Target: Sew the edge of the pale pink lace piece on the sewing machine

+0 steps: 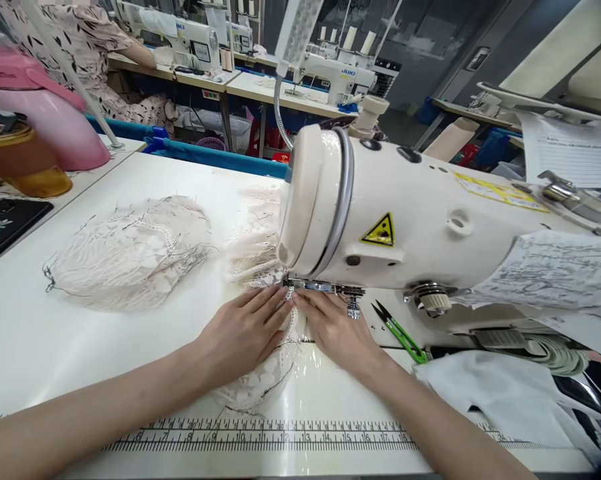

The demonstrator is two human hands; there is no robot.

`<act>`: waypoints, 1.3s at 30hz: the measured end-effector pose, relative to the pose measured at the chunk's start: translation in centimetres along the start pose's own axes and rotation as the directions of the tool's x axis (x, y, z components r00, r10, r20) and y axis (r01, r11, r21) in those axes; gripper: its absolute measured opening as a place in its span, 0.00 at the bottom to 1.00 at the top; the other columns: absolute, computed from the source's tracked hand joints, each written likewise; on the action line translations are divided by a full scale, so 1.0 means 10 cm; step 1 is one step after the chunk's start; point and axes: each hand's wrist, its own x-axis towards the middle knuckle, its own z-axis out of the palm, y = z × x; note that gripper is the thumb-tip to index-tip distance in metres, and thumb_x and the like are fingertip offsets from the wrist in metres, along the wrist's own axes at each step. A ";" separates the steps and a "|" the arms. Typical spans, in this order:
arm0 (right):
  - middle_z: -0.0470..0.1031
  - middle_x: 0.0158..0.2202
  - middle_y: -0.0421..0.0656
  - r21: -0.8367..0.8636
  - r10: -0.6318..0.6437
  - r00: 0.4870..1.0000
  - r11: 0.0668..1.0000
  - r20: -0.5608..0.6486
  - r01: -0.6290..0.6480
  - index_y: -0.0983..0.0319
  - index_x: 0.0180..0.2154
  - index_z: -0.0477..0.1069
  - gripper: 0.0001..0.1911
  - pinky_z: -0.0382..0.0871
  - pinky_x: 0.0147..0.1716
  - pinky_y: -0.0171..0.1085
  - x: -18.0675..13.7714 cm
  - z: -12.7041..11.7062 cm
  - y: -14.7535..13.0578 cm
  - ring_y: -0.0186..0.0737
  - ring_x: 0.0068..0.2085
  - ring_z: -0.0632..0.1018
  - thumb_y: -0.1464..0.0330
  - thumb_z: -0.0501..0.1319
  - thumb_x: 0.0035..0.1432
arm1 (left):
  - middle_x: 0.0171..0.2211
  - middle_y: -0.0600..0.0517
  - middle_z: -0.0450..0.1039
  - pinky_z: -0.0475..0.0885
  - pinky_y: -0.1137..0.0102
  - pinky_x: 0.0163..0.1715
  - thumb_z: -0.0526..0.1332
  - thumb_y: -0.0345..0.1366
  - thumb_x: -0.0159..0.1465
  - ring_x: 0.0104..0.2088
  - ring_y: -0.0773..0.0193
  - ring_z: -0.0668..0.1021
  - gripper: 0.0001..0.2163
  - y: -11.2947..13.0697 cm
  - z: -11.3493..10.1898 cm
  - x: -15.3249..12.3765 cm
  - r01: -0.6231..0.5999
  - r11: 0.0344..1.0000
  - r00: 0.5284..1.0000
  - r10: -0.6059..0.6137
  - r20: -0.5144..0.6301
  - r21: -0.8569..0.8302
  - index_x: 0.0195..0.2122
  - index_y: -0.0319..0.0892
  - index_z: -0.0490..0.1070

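A sewing workshop: several sewing machines (337, 77), thread cones (350, 38), white-topped worktables (267, 92).

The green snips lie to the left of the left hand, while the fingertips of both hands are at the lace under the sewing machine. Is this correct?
Not entirely: the green snips lie to the right of the right hand, as the head view shows. The fingertips of both hands are indeed at the lace under the sewing machine.
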 end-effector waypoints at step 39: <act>0.75 0.48 0.48 -0.090 0.032 0.998 0.996 0.061 -0.026 0.67 0.55 0.68 0.19 0.66 0.43 0.44 -0.02 0.08 0.01 0.43 0.43 0.74 0.73 0.51 0.64 | 0.57 0.41 0.67 0.71 0.59 0.53 0.48 0.40 0.72 0.56 0.53 0.72 0.19 -0.01 -0.01 0.04 0.071 0.996 0.997 -0.070 0.035 -0.047 0.59 0.36 0.64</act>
